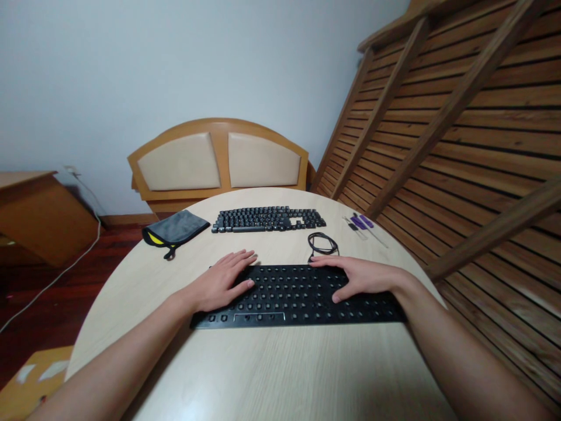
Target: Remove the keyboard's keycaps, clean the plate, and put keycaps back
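Currently, a black keyboard base (289, 304) lies flat on the pale, round-edged surface (263, 374), in front of the person and between their forearms. Rows of small bare key posts cover it, and a thin pale wire outlines a long rectangle near its front edge.

The left hand (223, 282) rests palm down over the left end of the base. Its fingers are stretched out and lie close together, pointing toward the rear edge, while the thumb sits apart from them on the rows of posts. The right hand (357, 278) lies over the right part. Its index finger extends along the rear edge and its thumb points inward over the posts, with a wide gap between the two; the remaining fingers are hidden, so I cannot tell whether they press on the base. Neither hand is closed around anything in view.

Just behind the base, near the tip of the right index finger, is a coiled black cable (323, 251). Farther back, black keycaps (249, 220) are laid out in keyboard order, with a gap toward their right side where the surface shows through. To their left lies a grey cloth (179, 225) with dark edging and a yellow patch. Well to the right are some purple-handled tools (362, 222), too small to identify. Beyond the surface stand a padded headboard (222, 155) and a slatted wooden panel (486, 128).
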The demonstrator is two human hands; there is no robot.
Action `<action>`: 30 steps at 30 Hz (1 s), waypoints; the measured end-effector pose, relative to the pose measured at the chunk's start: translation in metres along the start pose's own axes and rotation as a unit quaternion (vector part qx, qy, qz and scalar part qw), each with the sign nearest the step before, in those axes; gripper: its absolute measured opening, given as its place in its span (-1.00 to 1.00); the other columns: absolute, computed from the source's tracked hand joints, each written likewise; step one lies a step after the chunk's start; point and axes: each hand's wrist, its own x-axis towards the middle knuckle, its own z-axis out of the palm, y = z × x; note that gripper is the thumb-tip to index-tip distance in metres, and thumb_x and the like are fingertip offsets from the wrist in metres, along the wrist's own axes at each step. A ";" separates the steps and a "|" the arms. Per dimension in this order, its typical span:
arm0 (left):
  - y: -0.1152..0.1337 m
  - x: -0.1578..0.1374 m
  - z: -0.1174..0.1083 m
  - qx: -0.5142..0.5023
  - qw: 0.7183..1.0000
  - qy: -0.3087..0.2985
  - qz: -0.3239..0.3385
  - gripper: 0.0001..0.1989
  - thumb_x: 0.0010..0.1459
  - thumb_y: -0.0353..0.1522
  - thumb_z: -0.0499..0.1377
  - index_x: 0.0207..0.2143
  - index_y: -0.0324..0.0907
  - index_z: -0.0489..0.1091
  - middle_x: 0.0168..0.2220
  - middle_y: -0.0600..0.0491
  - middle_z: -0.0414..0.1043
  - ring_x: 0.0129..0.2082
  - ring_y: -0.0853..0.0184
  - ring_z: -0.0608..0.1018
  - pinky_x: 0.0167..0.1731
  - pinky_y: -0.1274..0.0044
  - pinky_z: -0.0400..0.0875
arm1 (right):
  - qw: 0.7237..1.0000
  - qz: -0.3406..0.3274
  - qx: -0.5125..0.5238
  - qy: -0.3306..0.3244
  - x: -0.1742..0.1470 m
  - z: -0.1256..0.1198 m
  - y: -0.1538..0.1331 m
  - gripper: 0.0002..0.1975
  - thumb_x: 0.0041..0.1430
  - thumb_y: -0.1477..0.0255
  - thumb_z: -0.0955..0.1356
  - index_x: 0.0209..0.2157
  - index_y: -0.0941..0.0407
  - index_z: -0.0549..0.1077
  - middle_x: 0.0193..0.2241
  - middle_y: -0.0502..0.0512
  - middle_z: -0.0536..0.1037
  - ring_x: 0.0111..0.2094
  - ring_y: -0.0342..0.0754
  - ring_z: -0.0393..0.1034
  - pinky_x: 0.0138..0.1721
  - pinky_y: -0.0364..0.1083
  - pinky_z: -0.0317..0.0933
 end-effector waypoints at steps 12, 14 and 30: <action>0.004 0.003 0.001 0.000 1.000 0.009 0.020 -0.48 0.39 -0.09 -0.01 0.27 -0.16 0.20 0.33 -0.09 0.21 0.33 0.14 0.25 0.31 0.23 0.18 | 1.000 -0.004 0.001 0.003 -0.001 -0.001 0.003 -0.08 -0.07 0.13 0.54 0.31 -0.01 0.24 0.37 0.09 0.16 0.36 0.20 0.04 0.37 0.13 -0.13; 0.004 0.003 0.001 0.000 1.000 0.008 0.020 -0.48 0.39 -0.09 -0.01 0.27 -0.16 0.20 0.32 -0.09 0.21 0.33 0.14 0.25 0.32 0.23 0.17 | 1.000 -0.004 0.001 0.004 -0.001 -0.001 0.002 -0.09 -0.07 0.14 0.53 0.31 -0.01 0.25 0.37 0.09 0.17 0.36 0.19 0.04 0.37 0.13 -0.13; -0.029 0.002 -0.017 -0.044 0.986 0.118 -0.109 -0.42 0.36 0.00 -0.08 0.16 -0.21 0.33 0.24 -0.12 0.34 0.22 0.10 0.40 0.26 0.22 0.24 | 1.000 0.003 -0.006 0.000 -0.002 -0.001 0.001 -0.08 -0.04 0.15 0.52 0.32 0.04 0.22 0.38 0.12 0.14 0.36 0.17 0.02 0.38 0.12 -0.15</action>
